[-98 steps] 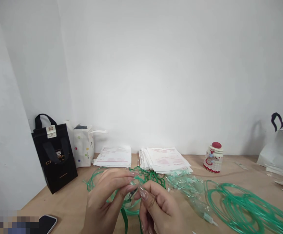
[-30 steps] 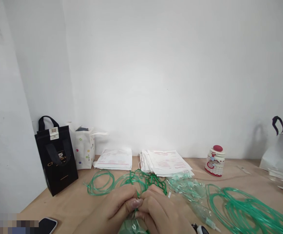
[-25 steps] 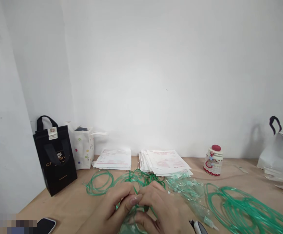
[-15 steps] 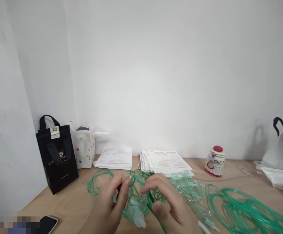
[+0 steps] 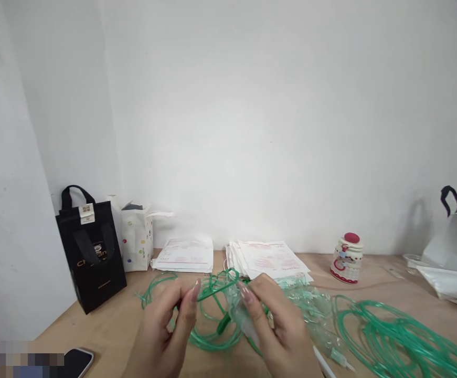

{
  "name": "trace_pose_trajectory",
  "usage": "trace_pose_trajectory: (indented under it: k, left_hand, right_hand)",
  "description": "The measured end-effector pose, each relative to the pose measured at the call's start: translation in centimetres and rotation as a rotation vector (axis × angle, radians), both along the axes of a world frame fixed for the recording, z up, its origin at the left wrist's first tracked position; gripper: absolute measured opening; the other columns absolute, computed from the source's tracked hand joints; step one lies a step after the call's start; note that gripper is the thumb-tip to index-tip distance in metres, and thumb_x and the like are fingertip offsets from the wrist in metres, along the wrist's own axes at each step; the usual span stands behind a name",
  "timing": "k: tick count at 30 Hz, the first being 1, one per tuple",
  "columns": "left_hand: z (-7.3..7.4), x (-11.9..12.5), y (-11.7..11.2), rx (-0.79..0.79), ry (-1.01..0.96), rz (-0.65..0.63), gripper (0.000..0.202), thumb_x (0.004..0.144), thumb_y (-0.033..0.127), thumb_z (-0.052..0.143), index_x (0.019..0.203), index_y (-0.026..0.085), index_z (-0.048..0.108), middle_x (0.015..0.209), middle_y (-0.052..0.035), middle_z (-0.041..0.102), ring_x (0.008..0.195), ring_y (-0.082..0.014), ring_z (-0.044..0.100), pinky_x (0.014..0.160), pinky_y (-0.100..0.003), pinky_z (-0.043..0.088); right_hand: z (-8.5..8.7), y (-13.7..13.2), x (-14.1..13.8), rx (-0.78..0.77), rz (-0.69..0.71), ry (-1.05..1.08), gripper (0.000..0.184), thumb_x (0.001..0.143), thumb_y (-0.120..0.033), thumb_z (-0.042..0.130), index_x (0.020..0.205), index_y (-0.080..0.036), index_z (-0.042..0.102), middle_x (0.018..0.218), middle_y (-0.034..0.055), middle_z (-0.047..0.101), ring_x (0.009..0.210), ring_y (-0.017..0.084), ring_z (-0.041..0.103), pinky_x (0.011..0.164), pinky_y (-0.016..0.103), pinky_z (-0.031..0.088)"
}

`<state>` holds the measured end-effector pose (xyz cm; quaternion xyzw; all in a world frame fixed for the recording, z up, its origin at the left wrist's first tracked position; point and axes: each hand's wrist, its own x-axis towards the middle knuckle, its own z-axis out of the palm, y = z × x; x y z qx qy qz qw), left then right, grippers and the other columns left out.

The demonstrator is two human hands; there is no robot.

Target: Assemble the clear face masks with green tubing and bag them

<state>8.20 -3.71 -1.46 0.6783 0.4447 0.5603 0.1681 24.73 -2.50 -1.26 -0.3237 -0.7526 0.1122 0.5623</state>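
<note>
A green elastic strap [image 5: 217, 290] runs taut between my two hands above the table. My left hand [image 5: 169, 320] is closed, pinching one end of it between thumb and forefinger. Also closed, my right hand [image 5: 277, 323] pinches at the strap's other end, by the rim of a clear oxygen mask [image 5: 236, 310]. The mask hangs tilted beside my right thumb and is partly hidden by that hand. Coiled green tubing [image 5: 216, 344] lies on the table below and between my hands.
Clear masks [image 5: 310, 304] and green tubing [image 5: 393, 336] lie to the right. White printed packets [image 5: 271, 260] and more packets [image 5: 184, 255] lie near the wall. A black bag [image 5: 92, 257], a dotted paper bag [image 5: 137, 239], a phone [image 5: 77, 362] and a red-lidded jar [image 5: 347, 260] surround them.
My hands have drawn the green strap out straight between them. The mask has swung right and tilted, now beside my right hand, whose fingers have closed into a pinch.
</note>
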Motion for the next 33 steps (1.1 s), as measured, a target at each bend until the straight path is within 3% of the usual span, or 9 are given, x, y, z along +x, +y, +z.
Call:
trace_pose_trajectory:
  k: [5,8,11,14,17,20,25,29,33]
  left_hand:
    - [0.7,-0.7,0.3,-0.161,0.069,-0.183,0.029,0.087,0.039,0.038,0.068,0.02,0.05,0.06,0.0017,0.048,0.055,-0.0128,0.046,0.051,-0.022,0.037]
    - [0.8,-0.4,0.7,-0.225,0.013,-0.181,0.026,0.085,0.043,0.04,0.081,0.021,0.053,0.072,-0.0003,0.052,0.066,-0.0155,0.049,0.06,-0.024,0.041]
    - [0.8,-0.1,1.0,-0.256,0.023,-0.288,0.024,0.081,0.044,0.048,0.076,0.021,0.056,0.072,-0.0007,0.054,0.071,-0.0174,0.05,0.064,-0.025,0.041]
    - [0.7,-0.1,1.2,-0.247,0.006,-0.379,0.02,0.074,0.041,0.059,0.072,0.021,0.059,0.07,-0.0003,0.054,0.075,-0.0185,0.05,0.068,-0.025,0.041]
    - [0.6,-0.2,1.4,-0.212,-0.039,-0.365,0.015,0.071,0.035,0.065,0.073,0.021,0.061,0.077,-0.0015,0.052,0.082,-0.0194,0.05,0.076,-0.028,0.041]
    - [0.8,-0.4,1.6,-0.172,-0.069,-0.327,0.014,0.069,0.032,0.068,0.068,0.019,0.063,0.088,-0.0038,0.051,0.089,-0.0205,0.051,0.079,-0.029,0.04]
    - [1.0,-0.5,1.0,-0.224,-0.16,-0.317,0.012,0.073,0.031,0.064,0.072,0.019,0.064,0.075,-0.0021,0.061,0.077,-0.0185,0.056,0.073,-0.028,0.044]
    - [0.9,-1.0,0.8,-0.272,-0.121,-0.255,0.014,0.073,0.034,0.063,0.075,0.02,0.065,0.081,-0.0025,0.066,0.084,-0.0211,0.059,0.075,-0.028,0.047]
    - [0.5,-1.9,0.9,-0.255,-0.083,-0.25,0.012,0.07,0.033,0.066,0.075,0.022,0.067,0.077,-0.0011,0.067,0.083,-0.0228,0.062,0.073,-0.028,0.051]
  right_hand:
    - [0.7,0.3,0.7,-0.262,0.271,0.085,0.029,0.089,-0.033,0.042,0.065,-0.019,0.052,0.064,-0.0003,0.046,0.063,0.014,0.046,0.06,0.025,0.039]
    - [0.8,0.4,0.7,-0.372,0.432,0.27,0.031,0.089,-0.037,0.04,0.069,-0.019,0.057,0.066,0.0013,0.051,0.064,0.015,0.049,0.061,0.026,0.041]
    - [0.7,0.6,0.4,-0.471,0.541,0.413,0.031,0.086,-0.039,0.044,0.066,-0.019,0.056,0.059,-0.0001,0.046,0.055,0.014,0.045,0.054,0.025,0.041]
    - [0.7,0.8,0.3,-0.543,0.588,0.485,0.03,0.084,-0.039,0.048,0.063,-0.019,0.055,0.056,-0.0026,0.04,0.048,0.01,0.038,0.048,0.023,0.038]
    - [0.8,0.9,0.4,-0.5,0.544,0.409,0.029,0.086,-0.037,0.047,0.066,-0.018,0.059,0.061,-0.0011,0.046,0.055,0.011,0.045,0.056,0.024,0.041]
    - [0.8,1.1,0.8,-0.398,0.371,0.253,0.027,0.087,-0.035,0.045,0.074,-0.019,0.062,0.074,0.0019,0.056,0.074,0.015,0.054,0.07,0.026,0.044]
    - [-1.2,1.5,5.1,-0.208,-0.098,0.058,0.02,0.087,-0.033,0.046,0.098,-0.022,0.058,0.098,0.0049,0.06,0.095,0.019,0.055,0.084,0.033,0.044]
    - [-5.4,2.0,14.2,-0.191,-0.461,-0.164,0.024,0.083,-0.039,0.046,0.087,-0.02,0.06,0.091,0.0087,0.062,0.089,0.023,0.058,0.08,0.04,0.047]
    - [-12.0,1.4,24.7,-0.275,-0.914,-0.415,0.03,0.076,-0.045,0.045,0.081,-0.02,0.061,0.084,0.013,0.064,0.082,0.031,0.061,0.077,0.048,0.047]
